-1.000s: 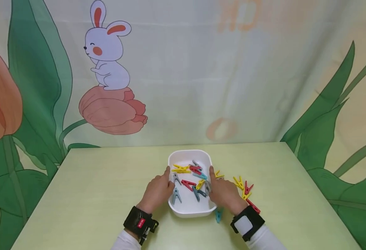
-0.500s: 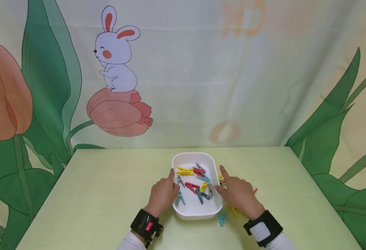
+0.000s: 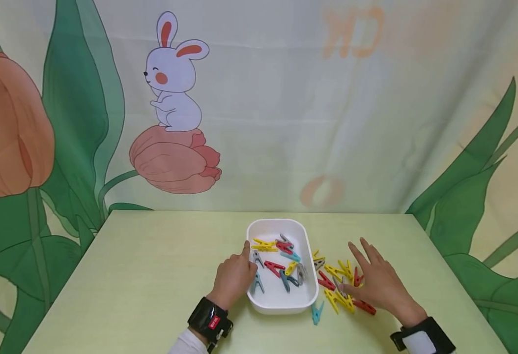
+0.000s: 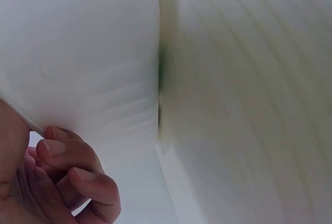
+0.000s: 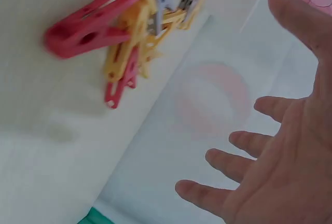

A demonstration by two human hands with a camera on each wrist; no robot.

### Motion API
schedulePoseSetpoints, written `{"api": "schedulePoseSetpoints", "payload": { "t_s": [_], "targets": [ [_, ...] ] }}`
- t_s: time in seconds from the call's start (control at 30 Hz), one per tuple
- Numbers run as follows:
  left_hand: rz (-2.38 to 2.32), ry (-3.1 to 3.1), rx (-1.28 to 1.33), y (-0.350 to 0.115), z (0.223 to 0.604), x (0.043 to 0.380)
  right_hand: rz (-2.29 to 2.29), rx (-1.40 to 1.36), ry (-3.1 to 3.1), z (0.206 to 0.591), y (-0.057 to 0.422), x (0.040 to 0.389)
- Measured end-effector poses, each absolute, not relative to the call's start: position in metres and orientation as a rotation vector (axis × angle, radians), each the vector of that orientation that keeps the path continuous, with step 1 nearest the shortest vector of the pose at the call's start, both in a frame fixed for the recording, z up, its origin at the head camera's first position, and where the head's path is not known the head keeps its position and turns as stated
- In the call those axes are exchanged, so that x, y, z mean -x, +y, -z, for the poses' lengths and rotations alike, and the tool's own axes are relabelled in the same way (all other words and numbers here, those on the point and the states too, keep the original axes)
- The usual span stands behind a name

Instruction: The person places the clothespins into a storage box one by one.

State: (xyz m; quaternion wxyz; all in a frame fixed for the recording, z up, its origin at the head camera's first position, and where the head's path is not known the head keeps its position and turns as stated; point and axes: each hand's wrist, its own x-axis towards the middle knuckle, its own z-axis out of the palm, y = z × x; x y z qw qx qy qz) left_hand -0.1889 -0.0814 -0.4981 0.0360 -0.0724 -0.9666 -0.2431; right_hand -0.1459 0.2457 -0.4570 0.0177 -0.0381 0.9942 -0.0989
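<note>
A white plastic tray point(image 3: 265, 297) stands on the table with several yellow, red, grey and blue clothespins inside. My left hand point(image 3: 233, 276) grips its left rim, thumb over the edge. In the left wrist view, curled fingers point(image 4: 93, 182) lie against the tray's outer wall point(image 4: 88, 53). Right of the tray, my right hand point(image 3: 385, 289) hovers over a loose pile of clothespins, fingers spread and holding nothing. The right wrist view shows that pile, with a red clothespin point(image 5: 85, 29) nearest the camera and the fingers apart from it.
One light blue clothespin point(image 3: 317, 313) lies alone by the tray's near right corner. Behind the pale table point(image 3: 166, 275) hangs a printed curtain point(image 3: 263, 123) with a rabbit, tulips and leaves.
My right hand has let go of the tray's right rim and moved right over the loose clothespins, spreading its fingers. The left hand stays on the left rim.
</note>
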Motion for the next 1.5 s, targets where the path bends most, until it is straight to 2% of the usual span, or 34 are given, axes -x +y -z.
{"api": "schedulePoseSetpoints", "payload": {
  "t_s": [0.47,0.87,1.5],
  "targets": [
    [0.785,-2.993,0.195,-0.082,0.498,0.188,0.271,0.103,2.963,0.479,0.279,0.122],
    [0.816,-3.002,0.189,-0.082,0.499,0.188,0.196,-0.093,2.842,0.505,0.277,0.124],
    [0.83,-2.972,0.217,-0.082,0.498,0.188,0.299,0.004,2.93,0.504,0.274,0.121]
  ]
}}
